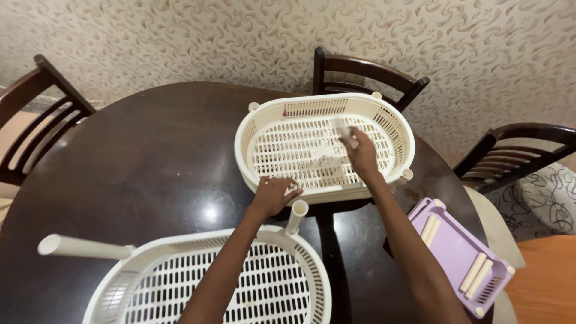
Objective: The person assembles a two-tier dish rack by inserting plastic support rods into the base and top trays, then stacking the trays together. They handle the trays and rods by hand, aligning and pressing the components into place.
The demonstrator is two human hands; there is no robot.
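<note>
Dark round table [150, 162], seen from above; patterned wall behind.

A cream oval basket [390, 123] with slotted walls and floor is set on the table at about 1 o'clock from the table's middle. Its near rim is pressed by the left hand [273, 195], laid flat with fingers together on the rim's 7 o'clock edge; nothing is pinched there.

The right hand [362, 155] is reached over the near rim into the basket, toward its 3 o'clock side. A short cream tube [344, 131] is gripped in the closed fingers, its free end pointed toward 11 o'clock. Whether the tube's lower end touches the basket floor cannot be told.

A second cream slotted basket [282, 282] is placed at 6 o'clock on the table, under the left forearm. Two cream tube legs are fitted to its rim: one upright leg [296, 217] at its 1 o'clock corner, just beside the left hand, and one long leg [81, 246] lying out toward 9 o'clock.

A lilac tray [453, 255] holding more cream tubes [478, 275] is seen at 4 o'clock, at the table's edge.

Dark wooden chairs [366, 69] are stood around the table at 10, 12 and 3 o'clock.
</note>
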